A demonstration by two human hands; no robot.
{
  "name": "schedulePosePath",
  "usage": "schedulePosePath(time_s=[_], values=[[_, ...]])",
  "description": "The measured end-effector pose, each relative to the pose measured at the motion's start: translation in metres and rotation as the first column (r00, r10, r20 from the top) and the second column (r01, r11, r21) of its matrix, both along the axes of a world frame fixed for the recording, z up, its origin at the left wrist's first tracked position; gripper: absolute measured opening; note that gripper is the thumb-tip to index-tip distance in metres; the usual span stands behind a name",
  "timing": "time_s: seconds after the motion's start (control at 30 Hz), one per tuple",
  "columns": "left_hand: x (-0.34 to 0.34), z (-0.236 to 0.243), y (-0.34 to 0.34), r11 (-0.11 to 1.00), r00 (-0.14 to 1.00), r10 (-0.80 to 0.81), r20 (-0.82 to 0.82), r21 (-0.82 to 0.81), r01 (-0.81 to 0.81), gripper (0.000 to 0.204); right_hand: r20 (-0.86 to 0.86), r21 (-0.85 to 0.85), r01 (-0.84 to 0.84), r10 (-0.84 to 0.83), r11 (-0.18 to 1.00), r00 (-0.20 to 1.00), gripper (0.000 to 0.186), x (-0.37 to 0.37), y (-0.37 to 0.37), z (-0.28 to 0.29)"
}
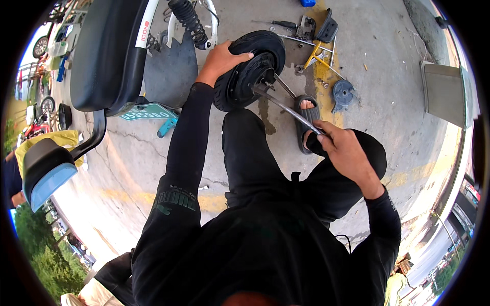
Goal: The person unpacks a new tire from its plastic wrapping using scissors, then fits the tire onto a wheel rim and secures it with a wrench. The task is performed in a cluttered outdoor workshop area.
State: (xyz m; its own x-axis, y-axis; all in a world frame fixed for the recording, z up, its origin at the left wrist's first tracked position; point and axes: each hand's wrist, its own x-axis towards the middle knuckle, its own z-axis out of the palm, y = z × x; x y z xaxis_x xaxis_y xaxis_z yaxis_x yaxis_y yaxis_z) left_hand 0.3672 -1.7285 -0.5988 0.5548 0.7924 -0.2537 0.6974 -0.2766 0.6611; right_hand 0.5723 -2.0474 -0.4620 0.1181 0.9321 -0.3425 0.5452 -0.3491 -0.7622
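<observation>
A small scooter wheel (240, 84) with a black tyre and dark hub stands tilted in front of my knees. My left hand (223, 62) grips the tyre at its upper left, with the thumb lying across the tread. In my right hand (347, 151) is a long metal tyre lever (293, 113), closed in the fingers near its lower end. The lever's far end reaches the wheel beside the axle; its exact contact is too small to make out. A second metal bar (285, 85) slants from the wheel toward my sandal (302, 145).
A parked scooter with a black seat (99, 51) and a spring shock absorber (189, 23) is at left. Beyond the wheel lie a screwdriver (284, 23), a yellow-handled tool (312, 55) and a round grey cover (343, 95). A metal box (443, 94) stands at right.
</observation>
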Motion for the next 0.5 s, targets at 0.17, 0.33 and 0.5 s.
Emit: schedulePosePath(time_s=[0.17,0.33,0.5], values=[[-0.010,-0.009,-0.012,0.997,0.989,0.035,0.141,0.062,-0.044,0.086,-0.258,-0.102,0.246,-0.264,0.964,0.929,0.031,-0.060,-0.018,-0.039],[-0.016,-0.009,-0.021,0.973,0.987,0.158,-0.032,0.173,-0.151,0.088,-0.276,0.001,0.317,-0.304,0.949,0.912,0.031,-0.077,-0.001,-0.056],[-0.018,-0.001,-0.039,0.951,0.976,0.214,0.032,0.223,-0.215,0.085,-0.269,0.022,0.356,-0.337,0.934,0.902,0.027,-0.082,0.005,-0.065]])
